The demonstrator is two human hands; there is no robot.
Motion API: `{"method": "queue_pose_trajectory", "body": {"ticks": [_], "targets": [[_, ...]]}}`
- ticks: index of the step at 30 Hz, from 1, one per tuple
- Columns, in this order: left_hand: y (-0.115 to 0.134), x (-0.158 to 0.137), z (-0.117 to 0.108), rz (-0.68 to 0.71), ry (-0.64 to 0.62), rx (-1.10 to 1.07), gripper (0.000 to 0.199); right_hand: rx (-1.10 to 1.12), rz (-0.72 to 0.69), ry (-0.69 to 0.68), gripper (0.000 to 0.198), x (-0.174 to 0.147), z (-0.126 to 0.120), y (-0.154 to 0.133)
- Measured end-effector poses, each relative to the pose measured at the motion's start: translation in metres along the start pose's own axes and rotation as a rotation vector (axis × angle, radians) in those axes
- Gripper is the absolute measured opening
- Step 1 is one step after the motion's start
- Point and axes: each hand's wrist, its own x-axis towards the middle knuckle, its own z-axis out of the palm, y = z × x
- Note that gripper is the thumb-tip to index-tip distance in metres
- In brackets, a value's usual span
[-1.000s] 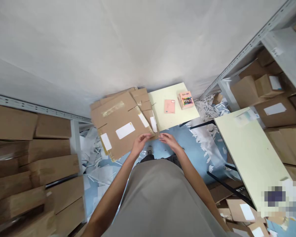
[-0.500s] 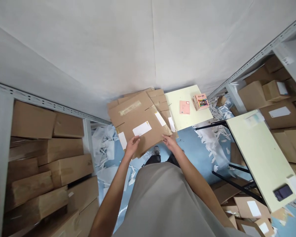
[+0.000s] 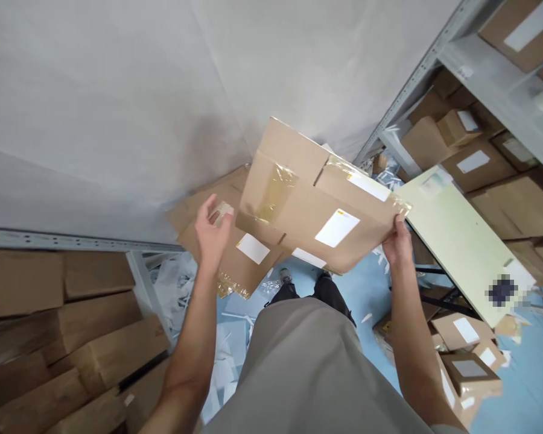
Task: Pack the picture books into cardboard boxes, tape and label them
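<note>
In the head view, a flattened cardboard box [image 3: 294, 208] with clear tape and white labels is raised and tilted toward the right. My right hand [image 3: 398, 241] grips its right corner, thumb on the near face. To its left, my left hand [image 3: 212, 232] has its fingers curved and apart from the thumb. A tan patch, perhaps tape on the sheet below, shows between them. That hand is beside the raised box's left edge. Beneath lie more flattened cardboard boxes [image 3: 235, 256], one with a white label and tape along its near edge.
A pale table [image 3: 452, 235] stands at right with a pixelated dark object on it. Shelves of cardboard boxes [image 3: 95, 337] rise at left, and more boxes [image 3: 502, 163] fill the right shelf. Labelled boxes [image 3: 466, 331] and paper scraps cover parts of the blue floor. A wall is ahead.
The top flattened box has been lifted off the stack and moved right, now hiding the pale tabletop with the pink packs. My left hand has left it and risen; the view has turned right.
</note>
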Motion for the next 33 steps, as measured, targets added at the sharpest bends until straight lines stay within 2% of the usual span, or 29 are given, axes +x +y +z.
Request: {"method": "queue_pose_trajectory", "body": {"ticks": [5, 11, 14, 20, 23, 27, 33], "targets": [[0.043, -0.001, 0.106, 0.039, -0.336, -0.087, 0.070, 0.019, -0.085, 0.225, 0.048, 0.000, -0.111, -0.033], [0.090, -0.038, 0.241, 0.019, -0.628, -0.178, 0.073, 0.040, -0.051, 0.331, 0.061, 0.009, -0.212, -0.051], [0.114, -0.056, 0.313, 0.008, -0.708, -0.226, 0.077, 0.056, -0.054, 0.368, 0.064, 0.022, -0.259, -0.070], [0.164, -0.097, 0.452, 0.025, -0.733, -0.369, 0.065, 0.011, -0.091, 0.374, 0.051, 0.041, -0.353, -0.129], [0.191, -0.123, 0.509, 0.020, -0.788, -0.424, 0.058, -0.046, -0.150, 0.401, 0.047, 0.048, -0.389, -0.159], [0.220, -0.145, 0.570, 0.005, -0.896, -0.426, 0.052, -0.166, -0.232, 0.488, 0.045, 0.059, -0.427, -0.187], [0.248, -0.141, 0.664, -0.005, -1.007, -0.420, 0.044, -0.367, -0.230, 0.492, 0.045, 0.082, -0.462, -0.211]]}}
